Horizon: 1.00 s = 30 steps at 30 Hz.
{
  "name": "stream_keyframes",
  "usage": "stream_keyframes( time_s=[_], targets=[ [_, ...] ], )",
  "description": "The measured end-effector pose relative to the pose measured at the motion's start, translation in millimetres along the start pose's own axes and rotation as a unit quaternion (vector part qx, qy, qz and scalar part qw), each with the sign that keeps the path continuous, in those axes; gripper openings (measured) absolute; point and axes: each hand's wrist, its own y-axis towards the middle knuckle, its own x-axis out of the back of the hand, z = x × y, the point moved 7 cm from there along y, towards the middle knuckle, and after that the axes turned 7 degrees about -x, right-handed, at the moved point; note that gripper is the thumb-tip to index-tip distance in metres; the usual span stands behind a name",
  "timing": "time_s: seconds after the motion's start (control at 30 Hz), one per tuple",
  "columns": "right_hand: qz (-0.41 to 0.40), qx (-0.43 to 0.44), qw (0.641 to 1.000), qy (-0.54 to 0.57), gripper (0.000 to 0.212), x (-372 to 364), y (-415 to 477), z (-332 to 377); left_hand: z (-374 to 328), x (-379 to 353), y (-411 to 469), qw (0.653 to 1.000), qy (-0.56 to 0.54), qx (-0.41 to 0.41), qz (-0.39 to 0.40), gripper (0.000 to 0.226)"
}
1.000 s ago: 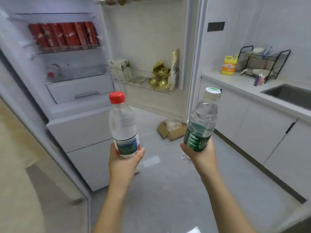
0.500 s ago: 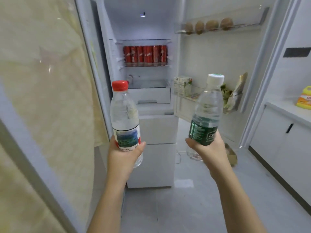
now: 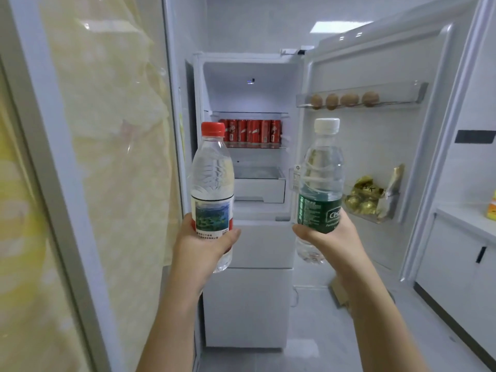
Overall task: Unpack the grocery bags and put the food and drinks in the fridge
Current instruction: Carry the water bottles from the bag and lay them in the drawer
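Observation:
My left hand grips the lower part of an upright water bottle with a red cap. My right hand grips a second upright water bottle, with a white cap and green label. Both bottles are held up in front of the open white fridge. Its upper compartment shows a row of red cans on a glass shelf and a clear drawer below. The fridge door stands open to the right.
The door's top rack holds several brown round items; a lower rack holds gold-wrapped packets. A glass panel with yellowish reflections fills the left. White counter and cabinets stand at the right. A cardboard box lies on the floor.
The view has swung left and tilted up to face the fridge squarely, and the fridge looks nearer. Both hands keep their bottles upright at the same height.

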Motion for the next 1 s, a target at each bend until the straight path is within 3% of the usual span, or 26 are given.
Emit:
stream_keyframes(
  time_s=[0.4,0.57,0.77,1.0],
  targets=[
    [0.018,-0.018,1.000,0.005,0.040,5,40,-11,17,-33,17,1.000,-0.005,0.009,-0.007,0.044],
    [0.017,-0.025,1.000,0.005,0.049,-2,67,-25,32,-49,36,1.000,0.004,0.011,0.003,0.041],
    [0.003,-0.034,0.999,0.005,0.052,-21,111,-41,60,-66,81,1.000,0.001,0.021,0.007,0.046],
    [0.007,-0.040,0.999,0.019,0.041,-61,183,-56,100,-83,160,0.998,-0.033,0.031,0.031,0.041]
  ],
)
